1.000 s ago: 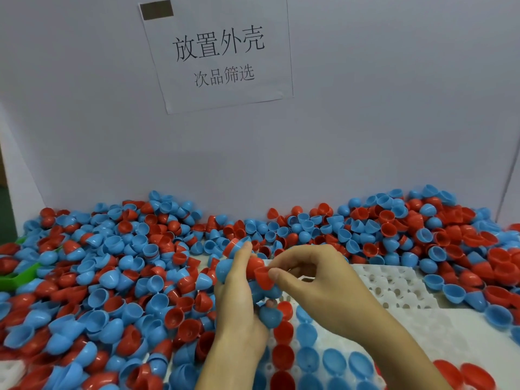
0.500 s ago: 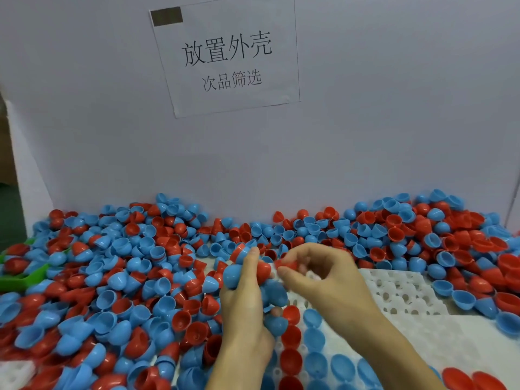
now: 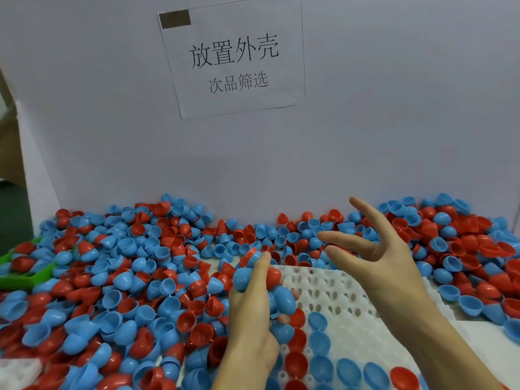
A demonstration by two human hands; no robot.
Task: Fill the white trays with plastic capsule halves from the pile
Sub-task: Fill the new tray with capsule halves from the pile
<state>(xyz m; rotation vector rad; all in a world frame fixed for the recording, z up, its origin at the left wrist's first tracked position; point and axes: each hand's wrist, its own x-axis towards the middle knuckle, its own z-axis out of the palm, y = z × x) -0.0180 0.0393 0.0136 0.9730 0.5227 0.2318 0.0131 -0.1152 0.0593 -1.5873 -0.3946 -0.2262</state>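
Observation:
A large pile of red and blue capsule halves covers the table from the left round to the far right. A white tray with round pockets lies in front of me, with several red and blue halves set in its near rows. My left hand grips a bunch of blue and red capsule halves above the tray's left edge. My right hand hovers above the tray's far edge with fingers spread and nothing in it.
A white partition wall with a printed paper sign closes off the back. A green scoop lies half buried at the left edge. Another white tray corner shows at the bottom left.
My right hand had pinched a red half beside the left hand's bunch; now it has lifted away toward the back right, fingers spread and empty. The left hand still holds its bunch.

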